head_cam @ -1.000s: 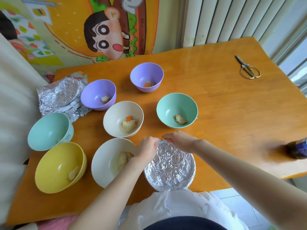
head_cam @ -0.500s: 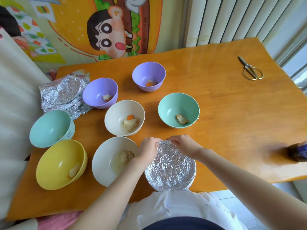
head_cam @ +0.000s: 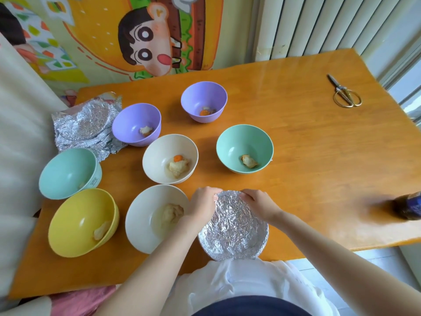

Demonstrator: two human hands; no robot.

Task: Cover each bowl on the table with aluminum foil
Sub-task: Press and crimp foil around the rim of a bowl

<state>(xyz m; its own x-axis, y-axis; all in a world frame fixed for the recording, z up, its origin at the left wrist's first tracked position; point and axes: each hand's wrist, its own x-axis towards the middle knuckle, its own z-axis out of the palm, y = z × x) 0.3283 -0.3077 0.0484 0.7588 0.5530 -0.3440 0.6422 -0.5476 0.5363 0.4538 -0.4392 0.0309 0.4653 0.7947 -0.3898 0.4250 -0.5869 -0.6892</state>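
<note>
The foil (head_cam: 234, 226) hides everything beneath it. At the right edge a dark bottle (head_cam: 407, 207) is blurred and cut off. The stack of foil sheets (head_cam: 86, 124) is partly hidden behind a purple bowl (head_cam: 136, 124).

Wall: we see a cartoon mural (head_cam: 145, 49).
Table (head_cam: 296, 133): we see glossy orange wood.
Right: we see white vertical slats (head_cam: 319, 23), a bright window (head_cam: 409, 96).

Item count
Uncovered bowls (head_cam: 170, 158): 7; foil-covered bowl (head_cam: 233, 226): 1; foil pile (head_cam: 86, 124): 1; scissors (head_cam: 344, 93): 1; bottle (head_cam: 407, 206): 1.
</note>
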